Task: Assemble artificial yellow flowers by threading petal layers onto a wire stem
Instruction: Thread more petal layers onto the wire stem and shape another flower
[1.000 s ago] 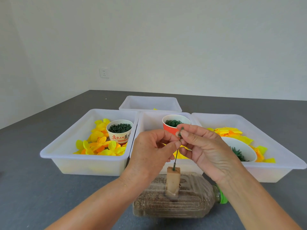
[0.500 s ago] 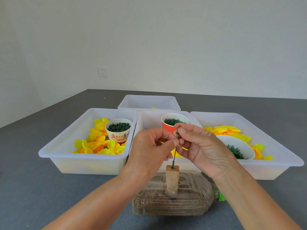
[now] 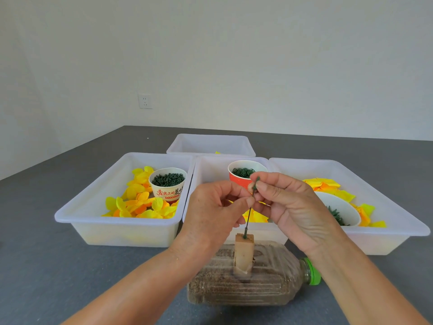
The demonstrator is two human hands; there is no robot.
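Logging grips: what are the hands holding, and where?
Both hands, left and right, pinch the wire stem near its upper end.

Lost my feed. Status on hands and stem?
Both hands, left hand and right hand, pinching wire stem. Stem upright in wooden block. No petals on it. Nothing blocking.

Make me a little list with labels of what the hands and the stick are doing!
Stem: thin green wire stem standing upright in a tan wooden block
Base: clear plastic bottle of brown grains, lying on its side
Left hand: pinches the stem
Right hand: pinches the stem's top
Petals: none on the stem yet
Nearest cup: red paper cup of green rings
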